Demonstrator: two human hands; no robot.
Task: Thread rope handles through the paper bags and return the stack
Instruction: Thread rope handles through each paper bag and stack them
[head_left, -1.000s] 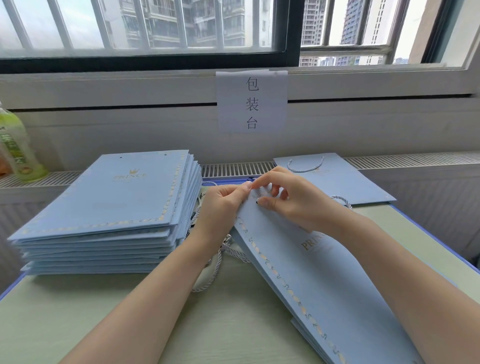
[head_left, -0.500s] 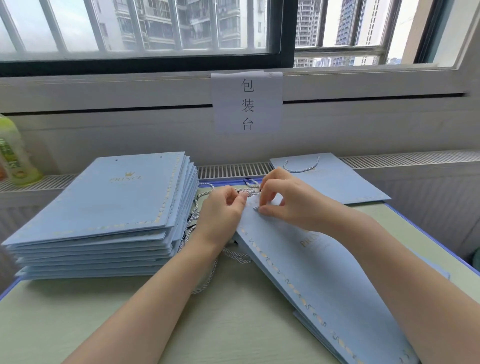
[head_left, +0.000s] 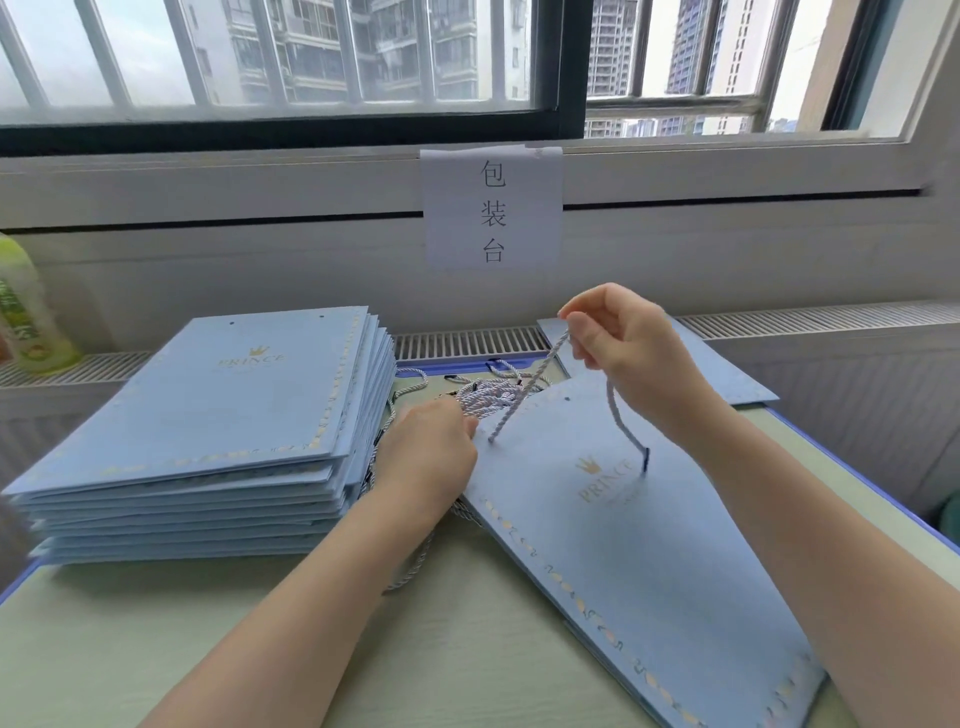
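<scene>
A pale wood-grain tabletop (head_left: 467, 649) with a blue rim sits under a barred window, with a white paper sign bearing three dark characters (head_left: 492, 207) taped to the sill at twelve o'clock. The flat light-blue paper bag with gold crown print (head_left: 623, 530) lies at about four o'clock, angled toward the person. The right hand (head_left: 623, 353) is raised above it, its grip pinched together on a pale twisted rope handle (head_left: 524, 397) that runs down into the bag's near hole, the dark-tipped free end dangling just above the print. The left hand (head_left: 431, 452) curls onto the bag's top edge beside a tangle of loose pale ropes (head_left: 488, 397); its exact hold is hidden. A tall stack of matching blue bags (head_left: 208, 415) stands at nine o'clock. A sharp pull could likely drag the rope right through the hole, tear the punched paper, or snag the tangle, and the bag may slide if the left hand slackens.
</scene>
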